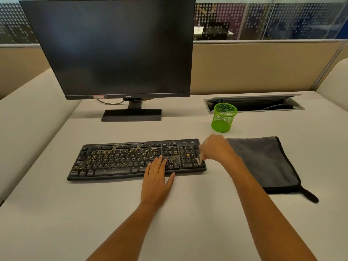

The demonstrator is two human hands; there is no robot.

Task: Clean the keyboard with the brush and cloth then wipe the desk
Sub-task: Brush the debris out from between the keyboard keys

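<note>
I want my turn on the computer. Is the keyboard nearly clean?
Not yet. Nothing looks finished: yellow crumbs still cover most of the keyboard. The right hand is working a small brush at the number pad while the left hand steadies it. The cloth lies unused, so wiping keyboard and desk remains.

Crumb-strewn black keyboard point(131, 159) flat mid-desk; folded grey cloth point(263, 162) just right.

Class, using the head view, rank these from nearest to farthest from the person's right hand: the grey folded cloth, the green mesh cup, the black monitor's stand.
1. Grey folded cloth: just right of the right hand.
2. Green mesh cup: behind the hand.
3. Black monitor's stand: far back-left.
</note>
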